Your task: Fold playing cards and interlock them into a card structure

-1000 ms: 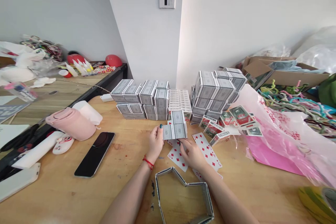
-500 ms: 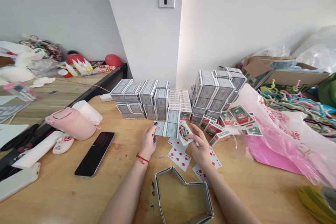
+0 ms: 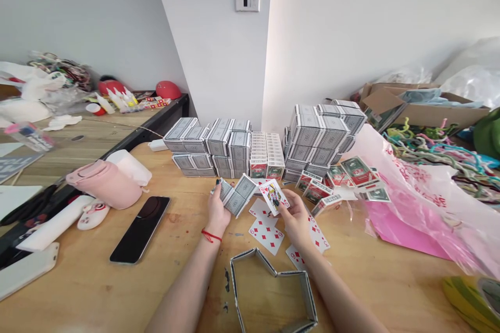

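Note:
My left hand (image 3: 219, 212) is closed on a joined strip of playing cards (image 3: 239, 195), grey patterned backs facing up, tilted above the table. In my right hand (image 3: 294, 214) I pinch a face-up queen card (image 3: 272, 195), held just right of the strip. Beneath both hands several diamond cards (image 3: 267, 233) lie face up on the wood. Nearer to me, between my forearms, stands a heart-shaped frame (image 3: 275, 273) made of cards on edge.
Stacks of card blocks (image 3: 228, 143) line the back, with a taller pile (image 3: 318, 138) to the right. Red and green card boxes (image 3: 318, 189) lie by it. A phone (image 3: 140, 229) and a pink tumbler (image 3: 103, 183) lie left; pink plastic (image 3: 414, 229) and yellow tape (image 3: 469, 299) sit right.
The card strip in my left hand has turned and moved slightly left, away from the boxes behind. My right hand has raised the queen card, its thumb now across the card's lower edge.

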Available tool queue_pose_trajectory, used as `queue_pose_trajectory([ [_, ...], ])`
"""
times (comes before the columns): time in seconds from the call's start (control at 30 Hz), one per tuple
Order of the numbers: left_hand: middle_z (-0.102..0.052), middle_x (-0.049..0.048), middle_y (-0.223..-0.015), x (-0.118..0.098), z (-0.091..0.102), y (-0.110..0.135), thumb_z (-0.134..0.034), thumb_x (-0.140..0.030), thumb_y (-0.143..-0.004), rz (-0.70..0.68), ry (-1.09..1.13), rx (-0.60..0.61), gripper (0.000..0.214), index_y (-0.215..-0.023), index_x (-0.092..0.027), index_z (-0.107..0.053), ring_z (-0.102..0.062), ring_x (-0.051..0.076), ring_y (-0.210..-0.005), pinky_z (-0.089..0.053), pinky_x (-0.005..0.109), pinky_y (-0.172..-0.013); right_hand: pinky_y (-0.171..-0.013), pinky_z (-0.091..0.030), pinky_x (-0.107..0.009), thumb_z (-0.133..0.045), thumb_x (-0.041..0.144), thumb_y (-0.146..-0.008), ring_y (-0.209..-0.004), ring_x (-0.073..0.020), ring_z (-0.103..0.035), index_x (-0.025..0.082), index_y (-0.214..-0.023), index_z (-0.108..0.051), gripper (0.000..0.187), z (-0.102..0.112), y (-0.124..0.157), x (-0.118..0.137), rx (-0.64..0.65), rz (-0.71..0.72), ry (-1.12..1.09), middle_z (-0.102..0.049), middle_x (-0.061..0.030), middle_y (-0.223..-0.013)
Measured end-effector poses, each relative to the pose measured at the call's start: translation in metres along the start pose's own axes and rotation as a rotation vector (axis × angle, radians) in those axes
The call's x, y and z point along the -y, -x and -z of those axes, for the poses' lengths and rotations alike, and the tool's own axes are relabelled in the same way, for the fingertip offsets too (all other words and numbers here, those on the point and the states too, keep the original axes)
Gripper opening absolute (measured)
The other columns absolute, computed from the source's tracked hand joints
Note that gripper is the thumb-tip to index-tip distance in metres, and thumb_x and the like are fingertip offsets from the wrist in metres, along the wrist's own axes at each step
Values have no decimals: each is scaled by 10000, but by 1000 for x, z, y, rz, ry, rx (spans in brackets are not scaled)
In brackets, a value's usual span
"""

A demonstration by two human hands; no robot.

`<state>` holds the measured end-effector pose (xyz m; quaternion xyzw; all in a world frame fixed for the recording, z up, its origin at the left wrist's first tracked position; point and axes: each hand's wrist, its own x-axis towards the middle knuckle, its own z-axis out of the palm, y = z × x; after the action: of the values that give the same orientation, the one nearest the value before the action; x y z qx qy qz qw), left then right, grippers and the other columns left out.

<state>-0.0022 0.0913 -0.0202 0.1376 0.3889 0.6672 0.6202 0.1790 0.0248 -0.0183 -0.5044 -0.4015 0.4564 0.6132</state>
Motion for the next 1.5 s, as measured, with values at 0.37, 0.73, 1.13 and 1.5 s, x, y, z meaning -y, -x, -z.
queue_pose_trajectory([
  [0.37,-676,48,-757,3,1,-7,-540,-257,-764,9,133,69,171,-834,-123,-619,-644,141,-709,-490,291,-752,-485,-500,-307,-552,382,-736,-540,-151,-587,209,-1169,-478,472,1,0,-9,61,3,112,-600,-100,-1090],
  [0.73,-684,59,-807,3,-2,2,-595,-283,-719,-6,64,148,204,-844,-125,-625,-641,177,-824,-480,333,-806,-446,-471,-274,-521,331,-749,-524,-146,-583,230,-1093,-542,359,-3,5,-12,142,51,233,-645,-54,-952],
  [1.13,-626,65,-1107,5,2,5,-579,-69,-692,65,48,289,348,-1013,-203,-585,-511,210,-1124,-364,394,-994,-427,-477,-298,-540,365,-734,-484,-176,-607,198,-1046,-602,359,7,-6,-23,157,-73,135,-648,-36,-763],
  [1.5,-589,87,-1170,2,-3,12,-590,-105,-681,18,-72,313,447,-1117,-186,-536,-478,238,-1157,-321,431,-1014,-395,-487,-293,-564,388,-703,-459,-167,-600,187,-1021,-630,382,11,-6,-14,151,-88,139,-664,-52,-812],
])
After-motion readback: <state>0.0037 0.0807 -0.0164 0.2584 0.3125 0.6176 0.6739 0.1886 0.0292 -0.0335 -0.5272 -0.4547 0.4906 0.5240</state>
